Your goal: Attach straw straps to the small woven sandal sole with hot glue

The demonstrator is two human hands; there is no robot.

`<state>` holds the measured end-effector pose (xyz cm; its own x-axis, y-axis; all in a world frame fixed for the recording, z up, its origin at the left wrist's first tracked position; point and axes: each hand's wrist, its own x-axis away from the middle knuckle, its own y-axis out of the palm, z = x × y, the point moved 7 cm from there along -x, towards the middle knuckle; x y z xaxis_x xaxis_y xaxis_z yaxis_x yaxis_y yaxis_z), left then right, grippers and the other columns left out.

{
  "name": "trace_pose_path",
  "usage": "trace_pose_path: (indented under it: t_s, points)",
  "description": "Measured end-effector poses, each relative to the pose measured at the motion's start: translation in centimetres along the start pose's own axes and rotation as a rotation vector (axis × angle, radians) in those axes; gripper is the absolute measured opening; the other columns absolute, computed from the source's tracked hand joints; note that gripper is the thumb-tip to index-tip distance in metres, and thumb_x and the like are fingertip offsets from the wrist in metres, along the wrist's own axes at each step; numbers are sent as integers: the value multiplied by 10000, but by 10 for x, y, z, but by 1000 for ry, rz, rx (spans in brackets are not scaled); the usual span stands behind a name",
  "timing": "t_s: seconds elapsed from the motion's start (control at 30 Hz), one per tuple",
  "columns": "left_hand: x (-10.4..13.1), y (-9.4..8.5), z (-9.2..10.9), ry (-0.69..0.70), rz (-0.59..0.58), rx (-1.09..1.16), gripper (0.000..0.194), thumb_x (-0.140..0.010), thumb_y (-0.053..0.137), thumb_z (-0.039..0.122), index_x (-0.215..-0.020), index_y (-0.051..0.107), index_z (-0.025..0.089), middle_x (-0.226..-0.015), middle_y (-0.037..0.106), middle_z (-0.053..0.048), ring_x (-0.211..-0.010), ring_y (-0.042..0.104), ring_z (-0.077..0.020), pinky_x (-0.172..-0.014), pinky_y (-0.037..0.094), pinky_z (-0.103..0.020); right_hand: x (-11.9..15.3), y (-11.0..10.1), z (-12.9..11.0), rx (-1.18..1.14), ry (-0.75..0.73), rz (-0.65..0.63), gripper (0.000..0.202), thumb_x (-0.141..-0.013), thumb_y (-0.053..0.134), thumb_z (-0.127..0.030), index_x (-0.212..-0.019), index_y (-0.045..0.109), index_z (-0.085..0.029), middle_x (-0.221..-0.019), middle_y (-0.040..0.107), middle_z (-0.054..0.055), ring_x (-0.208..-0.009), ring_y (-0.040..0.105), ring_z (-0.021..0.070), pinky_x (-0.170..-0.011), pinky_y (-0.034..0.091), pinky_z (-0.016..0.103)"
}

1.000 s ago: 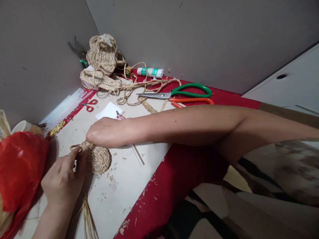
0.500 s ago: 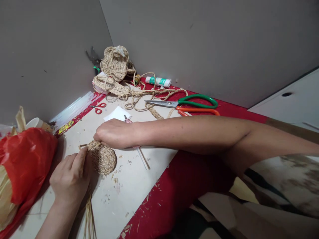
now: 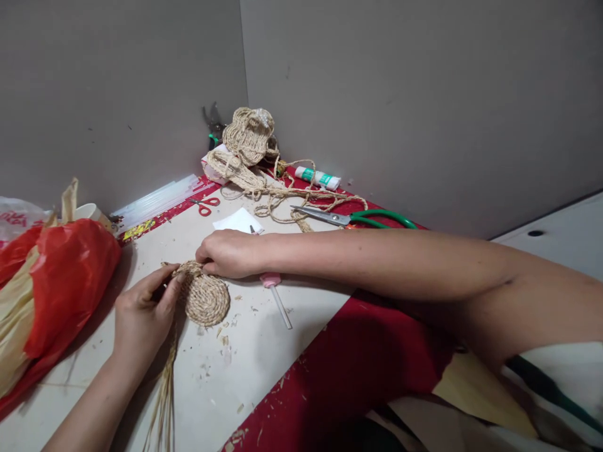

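A round coil of braided straw [image 3: 207, 300] lies on the pale work board [image 3: 264, 370], tilted up slightly at its far left edge. My left hand [image 3: 147, 302] pinches that left edge between thumb and fingers. Loose straw strands [image 3: 164, 402] trail down beneath it toward the front. My right hand [image 3: 230, 253] grips the coil's upper rim with curled fingers, its fingertips partly hidden. Under my right wrist lies a glue gun or similar pink tool [image 3: 270, 280] with a clear stick [image 3: 281, 307] poking out; my forearm covers much of it.
Large green-handled scissors [image 3: 339, 218], small red scissors [image 3: 205, 206] and braided straw cord [image 3: 249, 179] lie farther back. Clear glue sticks [image 3: 157, 201] rest along the wall. A red plastic bag [image 3: 75, 276] with straw stands at left. Straw scraps litter the board and red cloth [image 3: 330, 358].
The view has shifted, so things sit further right and lower. My left hand has turned, its thumb now showing against the coil's edge. My right hand stays at the upper rim.
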<state>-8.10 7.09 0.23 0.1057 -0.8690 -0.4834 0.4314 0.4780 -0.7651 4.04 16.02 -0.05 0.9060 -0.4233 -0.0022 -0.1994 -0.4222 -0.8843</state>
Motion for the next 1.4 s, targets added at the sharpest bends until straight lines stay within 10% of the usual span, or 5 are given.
trace_pose_path:
  t_s: [0.33, 1.13, 1.4]
  points:
    - [8, 6, 5, -3, 54, 1, 188, -818, 620, 321, -963, 562, 218, -668, 646, 40, -522, 590, -129, -510, 444, -249, -2, -1, -3, 91, -4, 23, 114, -827, 536, -167, -880, 638, -162, -855, 631, 55, -721, 469, 140, -614, 274, 254]
    - [12, 16, 11, 137, 59, -32, 103, -875, 554, 304, -944, 587, 237, -788, 701, 8, -625, 657, -151, -594, 480, -256, -2, -5, -7, 107, -4, -74, 193, -786, 585, -164, -957, 667, -128, -863, 637, 68, -730, 483, 143, -645, 321, 248]
    - [13, 12, 12, 106, 82, -10, 154, -866, 573, 307, -1004, 549, 244, -847, 699, 5, -665, 666, -151, -622, 497, -267, 4, -15, -25, -161, -168, 132, 173, -849, 559, -158, -1020, 580, -141, -905, 640, 38, -770, 536, 121, -716, 384, 223]
